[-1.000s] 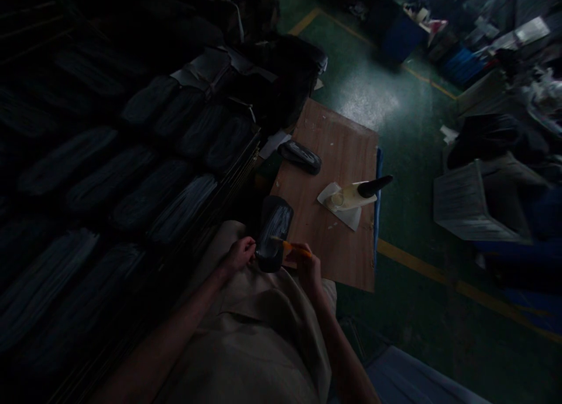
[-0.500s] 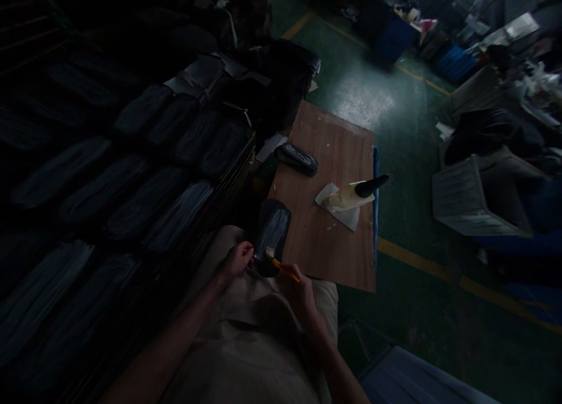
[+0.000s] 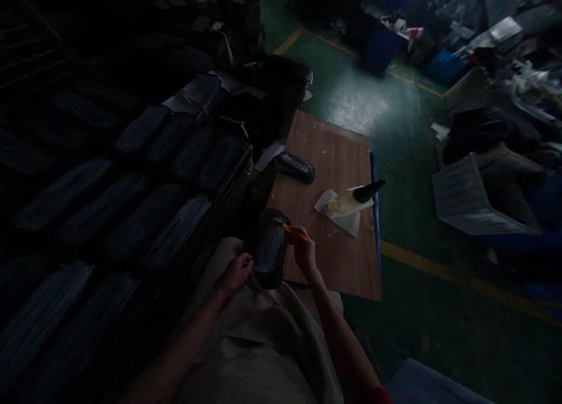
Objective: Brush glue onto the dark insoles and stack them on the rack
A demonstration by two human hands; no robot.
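A dark oblong pad [image 3: 271, 256], streaked with a pale wet-looking coating, lies partly over the board's near left edge and my lap. My left hand [image 3: 240, 270] is closed at the pad's lower left edge, its fingertips hard to see in the gloom. In my right hand [image 3: 302, 249] is a brush with an orange handle [image 3: 297, 233]; its bristles touch the upper part of the pad. Farther up the wooden board [image 3: 327, 263], another dark oblong piece [image 3: 295, 167] bears a pale smear. To the right, a pale container [image 3: 349, 203] with a black tapered end lies on white paper [image 3: 349, 223].
Rows of similar coated dark pads [image 3: 171, 231] cover stacked sheets on my left. A white crate [image 3: 478, 199] stands on the green floor at right, with heaped scraps and blue bins [image 3: 445, 64] behind. A pale flat surface [image 3: 432, 383] is at bottom right.
My right hand has moved the brush up along the pad, from its lower end to near its top. My left hand stays by the lower edge. The view has tilted slightly.
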